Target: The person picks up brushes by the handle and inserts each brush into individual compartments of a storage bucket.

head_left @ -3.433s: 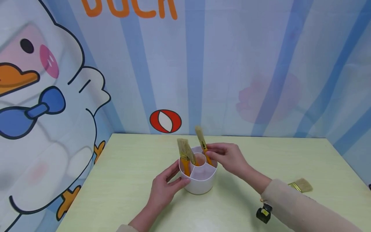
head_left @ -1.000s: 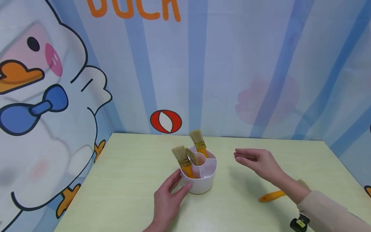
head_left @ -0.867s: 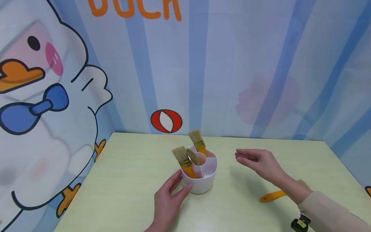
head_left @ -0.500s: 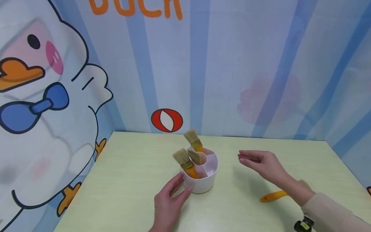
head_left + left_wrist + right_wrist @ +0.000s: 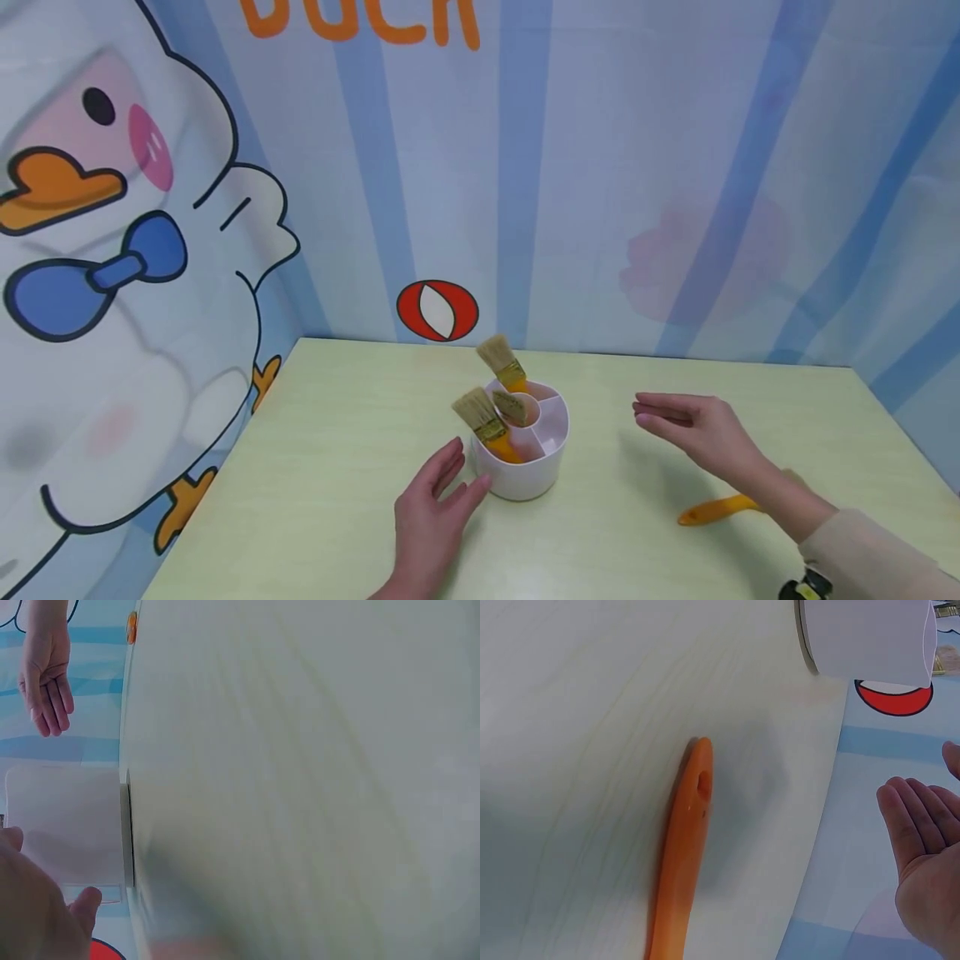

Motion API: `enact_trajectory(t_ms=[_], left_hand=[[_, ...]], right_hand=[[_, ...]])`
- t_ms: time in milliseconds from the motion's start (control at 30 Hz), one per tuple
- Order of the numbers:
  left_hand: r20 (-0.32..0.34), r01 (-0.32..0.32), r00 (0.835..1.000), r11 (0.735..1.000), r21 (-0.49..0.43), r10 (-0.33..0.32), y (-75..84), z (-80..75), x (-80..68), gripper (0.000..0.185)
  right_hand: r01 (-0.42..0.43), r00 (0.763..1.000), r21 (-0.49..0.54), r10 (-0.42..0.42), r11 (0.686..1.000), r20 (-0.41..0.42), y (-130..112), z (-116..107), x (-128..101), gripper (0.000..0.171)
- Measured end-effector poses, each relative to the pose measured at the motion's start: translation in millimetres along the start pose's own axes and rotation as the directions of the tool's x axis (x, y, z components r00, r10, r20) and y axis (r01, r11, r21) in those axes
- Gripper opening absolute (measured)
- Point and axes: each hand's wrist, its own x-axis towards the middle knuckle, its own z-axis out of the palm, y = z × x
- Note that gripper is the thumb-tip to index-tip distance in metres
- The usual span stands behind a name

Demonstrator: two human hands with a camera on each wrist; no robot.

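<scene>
A white round brush holder with divided compartments stands on the table. Two flat paintbrushes with orange handles lean leftward in it, a front brush and a back brush. Bristles of another brush show at the centre cup; its handle is hidden. My left hand is beside the holder's left wall, thumb and fingers spread; fingertips appear just off the wall. My right hand hovers right of the holder, fingers straight and holding nothing. Below that forearm lies a loose paintbrush, its bristles partly hidden in the head view.
The pale wooden table meets a striped blue cartoon backdrop along its back edge. A large duck print covers the left side. A dark wrist device sits by the right sleeve.
My right hand has let go of a brush and drawn back to the right. The holder has turned, its brushes tilting further left. My left hand has eased off its wall.
</scene>
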Motion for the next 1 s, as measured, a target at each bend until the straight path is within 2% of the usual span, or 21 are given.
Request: enact_trajectory(t_ms=[300,367,467,567,667,733,833,1000], left_hand=[[0.024,-0.011,1.000,1.000,-0.021,0.012,0.0,8.8,4.4,0.071],[0.027,-0.010,1.000,1.000,-0.021,0.010,0.2,11.9,5.5,0.072],[0.021,0.001,1.000,1.000,-0.023,0.000,0.5,15.5,7.2,0.072],[0.014,0.008,1.000,1.000,-0.027,-0.008,0.2,18.4,8.6,0.072],[0.011,0.019,1.000,0.999,-0.038,-0.019,0.2,19.6,8.8,0.072],[0.013,0.022,1.000,0.999,-0.046,-0.021,0.3,19.7,8.3,0.073],[0.014,0.027,1.000,0.998,-0.060,-0.026,1.0,19.5,6.9,0.073],[0.017,0.021,1.000,0.996,-0.091,-0.020,2.2,19.2,4.9,0.073]], right_hand=[[-0.031,0.999,-0.059,0.033,0.998,0.028,15.7,-9.7,-11.8,0.053],[-0.028,0.998,-0.100,0.034,0.995,0.054,20.8,-13.1,-17.2,0.054],[-0.014,0.996,-0.216,0.032,0.976,0.083,27.9,-17.9,-27.9,0.055],[0.018,0.994,-0.392,0.025,0.920,0.105,35.8,-22.2,-41.0,0.057],[0.075,0.994,-0.556,-0.015,0.828,0.111,44.3,-23.6,-55.3,0.055],[0.115,0.992,-0.630,-0.054,0.768,0.115,49.4,-23.2,-64.3,0.052],[0.152,0.988,-0.693,-0.099,0.705,0.117,55.3,-23.0,-76.4,0.050],[0.088,0.995,-0.739,-0.019,0.668,0.101,61.7,-24.5,-93.2,0.053]])
